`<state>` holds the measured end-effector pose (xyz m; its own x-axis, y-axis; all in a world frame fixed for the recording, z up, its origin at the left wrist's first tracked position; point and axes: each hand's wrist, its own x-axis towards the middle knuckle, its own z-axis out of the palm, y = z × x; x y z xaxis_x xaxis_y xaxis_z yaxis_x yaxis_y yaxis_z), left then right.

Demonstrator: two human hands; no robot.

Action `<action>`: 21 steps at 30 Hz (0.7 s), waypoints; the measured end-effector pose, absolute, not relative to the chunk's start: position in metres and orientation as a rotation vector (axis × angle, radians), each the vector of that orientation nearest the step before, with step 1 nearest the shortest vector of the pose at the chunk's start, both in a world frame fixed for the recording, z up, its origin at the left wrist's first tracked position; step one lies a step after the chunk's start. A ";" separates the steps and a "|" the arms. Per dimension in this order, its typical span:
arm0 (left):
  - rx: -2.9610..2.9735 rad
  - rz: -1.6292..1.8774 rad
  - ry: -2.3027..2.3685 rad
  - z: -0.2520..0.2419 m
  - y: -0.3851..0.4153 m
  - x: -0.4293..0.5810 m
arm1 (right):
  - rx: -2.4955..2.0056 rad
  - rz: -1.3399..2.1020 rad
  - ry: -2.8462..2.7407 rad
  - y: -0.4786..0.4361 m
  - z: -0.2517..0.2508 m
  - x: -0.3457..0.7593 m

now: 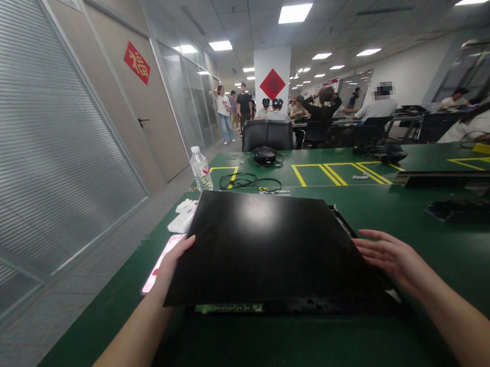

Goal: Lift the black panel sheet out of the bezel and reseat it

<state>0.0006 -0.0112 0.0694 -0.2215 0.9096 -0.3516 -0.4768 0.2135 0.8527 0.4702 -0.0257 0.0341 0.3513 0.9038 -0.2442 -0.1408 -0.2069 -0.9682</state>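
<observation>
A glossy black flat panel, like a display screen [265, 248], lies tilted over a dark frame [342, 222] on the green table. Along its near edge a strip of green circuit board [228, 308] shows from underneath. My left hand [173, 262] grips the panel's left edge, thumb on top and the other fingers hidden below. At the right edge, my right hand [388, 255] has its fingers stretched out, the tips at the panel's side; whether they press on it I cannot tell.
Left of the panel are a pink-screened phone [164, 263], a white object [183, 218] and a water bottle [201, 169]. Behind it lie a black cable [248, 180] and a black headset-like device [266, 155]. Dark panels [448, 177] lie at right. Several people are farther back.
</observation>
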 end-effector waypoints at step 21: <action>0.673 1.574 0.963 0.061 -0.013 -0.001 | -1.475 1.070 -0.754 -0.027 0.036 0.468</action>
